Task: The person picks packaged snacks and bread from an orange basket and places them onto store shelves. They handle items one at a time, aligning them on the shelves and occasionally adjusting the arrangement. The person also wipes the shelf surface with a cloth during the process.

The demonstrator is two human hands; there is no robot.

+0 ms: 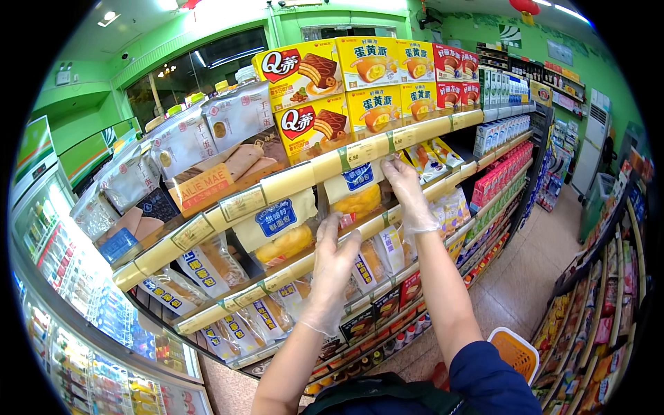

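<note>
A packaged bread (358, 202) with a blue label and a clear window stands on the second shelf, between my two hands. My right hand (407, 189), in a thin clear glove, has its fingers bent at the pack's upper right edge; whether they grip it is not clear. My left hand (334, 254), also gloved, reaches to the pack's lower left corner with thumb and fingers apart. To the left leans a similar bread pack (280, 233). Right of my right hand lie yellow-and-white snack bags (433, 158).
Yellow snack boxes (373, 62) and silver bags (238, 111) line the top shelf. A shelf rail with price tags (358, 153) runs above my hands. Lower right, an orange basket (513, 353) stands by another stocked rack (596, 332). A glass-door fridge (93, 301) is at left.
</note>
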